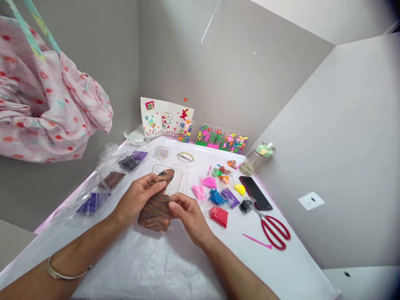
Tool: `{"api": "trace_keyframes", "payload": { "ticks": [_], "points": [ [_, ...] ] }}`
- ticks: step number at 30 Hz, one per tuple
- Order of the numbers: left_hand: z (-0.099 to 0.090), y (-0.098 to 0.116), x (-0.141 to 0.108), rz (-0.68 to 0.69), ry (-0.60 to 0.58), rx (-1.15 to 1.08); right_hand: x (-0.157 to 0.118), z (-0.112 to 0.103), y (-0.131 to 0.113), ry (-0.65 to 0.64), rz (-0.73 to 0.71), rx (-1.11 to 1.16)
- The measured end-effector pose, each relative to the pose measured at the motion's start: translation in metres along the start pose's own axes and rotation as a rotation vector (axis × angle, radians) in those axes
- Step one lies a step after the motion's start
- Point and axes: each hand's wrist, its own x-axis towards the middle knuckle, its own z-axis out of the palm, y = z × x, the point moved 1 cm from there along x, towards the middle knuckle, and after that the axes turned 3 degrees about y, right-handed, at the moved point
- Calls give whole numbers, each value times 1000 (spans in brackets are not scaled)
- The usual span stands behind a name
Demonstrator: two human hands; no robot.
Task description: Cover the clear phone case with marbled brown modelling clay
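Observation:
A flat piece of brown, black and orange marbled clay (155, 214) hangs between my two hands, over the near part of the white-covered table. My left hand (140, 193) pinches its upper part between thumb and fingers. On the right side, my right hand (187, 212) grips the clay's edge, thumb on top. A narrower rounded strip of the same clay rises above my left thumb. Just behind, a clear phone case (175, 178) lies on the table, partly covered by the clay and my left hand.
Colored clay packets (218, 216), red-handled scissors (276, 233), a black phone (255, 193) and a bottle (254, 160) are on the right. Bagged clay (93, 203) lies left. Decorated cases (217, 136) stand at the back. Patterned cloth (53, 108) hangs upper left.

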Motion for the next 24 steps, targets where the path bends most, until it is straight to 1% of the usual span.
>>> {"api": "trace_keyframes", "payload": {
  "ticks": [3,11,19,22,24],
  "points": [
    [-1,0,0,36,0,35,0,-1,1,4,5,0],
    [-7,1,2,127,-63,140,3,-4,1,36,-2,3],
    [-10,2,4,118,-123,87,4,-6,0,60,2,43],
    [-8,5,3,137,-135,70,4,-6,-1,67,3,63],
    [-5,5,1,125,-156,80,4,-5,-3,75,-2,76]
  ]
}}
